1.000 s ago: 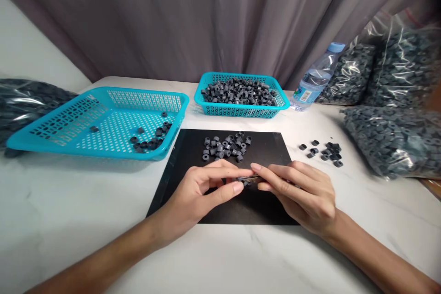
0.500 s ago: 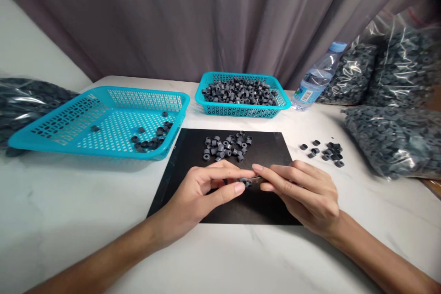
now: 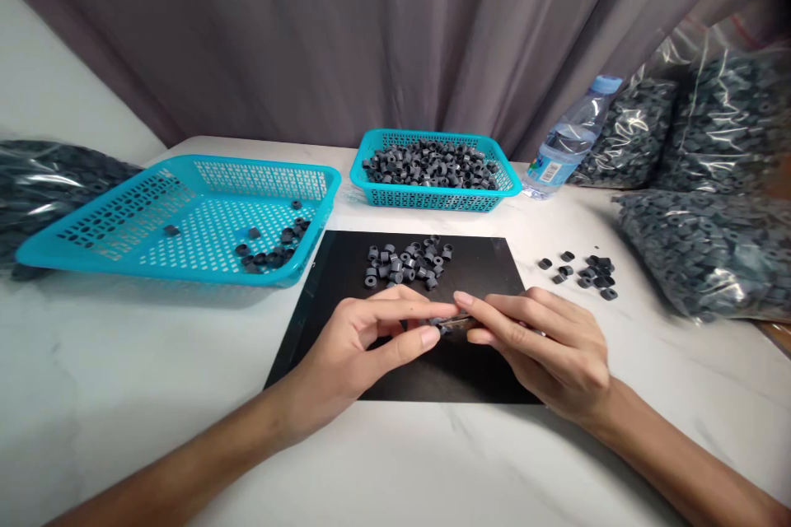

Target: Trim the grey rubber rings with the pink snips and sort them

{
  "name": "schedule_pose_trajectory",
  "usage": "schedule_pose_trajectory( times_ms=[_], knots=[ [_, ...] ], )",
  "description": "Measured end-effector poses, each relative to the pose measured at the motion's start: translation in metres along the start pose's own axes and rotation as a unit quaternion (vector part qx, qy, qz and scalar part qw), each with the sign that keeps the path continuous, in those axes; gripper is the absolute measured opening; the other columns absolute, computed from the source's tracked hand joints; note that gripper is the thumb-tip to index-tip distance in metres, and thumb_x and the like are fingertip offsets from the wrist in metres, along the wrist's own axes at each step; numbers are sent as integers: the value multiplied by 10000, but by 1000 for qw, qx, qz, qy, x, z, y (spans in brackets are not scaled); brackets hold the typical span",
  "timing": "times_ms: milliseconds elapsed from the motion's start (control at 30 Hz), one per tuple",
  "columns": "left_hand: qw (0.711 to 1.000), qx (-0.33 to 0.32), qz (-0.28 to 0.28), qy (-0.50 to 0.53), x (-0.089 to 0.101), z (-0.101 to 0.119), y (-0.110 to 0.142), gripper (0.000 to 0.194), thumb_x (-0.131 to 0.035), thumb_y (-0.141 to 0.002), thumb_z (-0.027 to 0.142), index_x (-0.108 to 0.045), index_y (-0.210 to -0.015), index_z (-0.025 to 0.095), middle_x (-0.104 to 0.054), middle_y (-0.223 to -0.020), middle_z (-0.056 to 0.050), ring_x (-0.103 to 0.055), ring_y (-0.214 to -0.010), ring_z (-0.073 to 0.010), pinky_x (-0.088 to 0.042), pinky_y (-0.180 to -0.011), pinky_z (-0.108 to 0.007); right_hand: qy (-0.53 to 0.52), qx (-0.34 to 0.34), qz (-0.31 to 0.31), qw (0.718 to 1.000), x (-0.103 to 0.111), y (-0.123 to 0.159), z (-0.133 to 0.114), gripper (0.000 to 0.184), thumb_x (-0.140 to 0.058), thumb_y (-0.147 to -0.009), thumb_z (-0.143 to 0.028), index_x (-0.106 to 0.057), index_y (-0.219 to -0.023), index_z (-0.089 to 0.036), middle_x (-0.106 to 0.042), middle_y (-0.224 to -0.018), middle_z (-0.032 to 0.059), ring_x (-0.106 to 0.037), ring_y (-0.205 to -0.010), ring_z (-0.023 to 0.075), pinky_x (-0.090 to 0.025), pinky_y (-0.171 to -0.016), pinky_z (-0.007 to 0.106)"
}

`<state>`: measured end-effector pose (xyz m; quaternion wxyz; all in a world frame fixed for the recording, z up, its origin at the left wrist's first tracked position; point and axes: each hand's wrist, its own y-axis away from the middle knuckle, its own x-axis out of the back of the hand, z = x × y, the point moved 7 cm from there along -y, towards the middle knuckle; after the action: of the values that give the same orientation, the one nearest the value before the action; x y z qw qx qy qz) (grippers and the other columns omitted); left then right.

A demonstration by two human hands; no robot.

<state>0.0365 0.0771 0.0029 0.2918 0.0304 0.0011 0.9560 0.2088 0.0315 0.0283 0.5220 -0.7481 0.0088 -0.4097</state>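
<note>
Over a black mat (image 3: 346, 263), my left hand (image 3: 364, 342) pinches a small grey ring (image 3: 436, 324) between thumb and fingers. My right hand (image 3: 544, 342) is closed on a thin metal tool (image 3: 461, 321) whose tip meets that ring. Both hands touch at the fingertips. A small heap of grey rings (image 3: 404, 259) lies on the mat just beyond them.
A large teal basket (image 3: 124, 206) at the left holds a few rings. A smaller teal basket (image 3: 432, 198) at the back is full of them. Loose rings (image 3: 584, 272), a water bottle (image 3: 565, 140) and plastic bags of rings (image 3: 698, 247) lie at the right. Another bag (image 3: 37, 181) sits far left.
Almost nothing has moved. My right hand has shifted very slightly to the right while both hands keep their grip over the mat.
</note>
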Motion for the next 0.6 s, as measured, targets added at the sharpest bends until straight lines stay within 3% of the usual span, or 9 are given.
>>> schedule_pose_trajectory(
  times_ms=[600],
  knots=[
    [1000,-2,-19,8,-3,0,0,298,-658,-966,267,-745,-1241,344,-678,-1062,-36,-607,-989,-171,-458,-924,-293,5,23,1,1000,2,-4,-5,403,-647,-964,-107,-635,-1364,-148,-746,-878,65,-490,-631,124,-441,-584,252]
  ],
)
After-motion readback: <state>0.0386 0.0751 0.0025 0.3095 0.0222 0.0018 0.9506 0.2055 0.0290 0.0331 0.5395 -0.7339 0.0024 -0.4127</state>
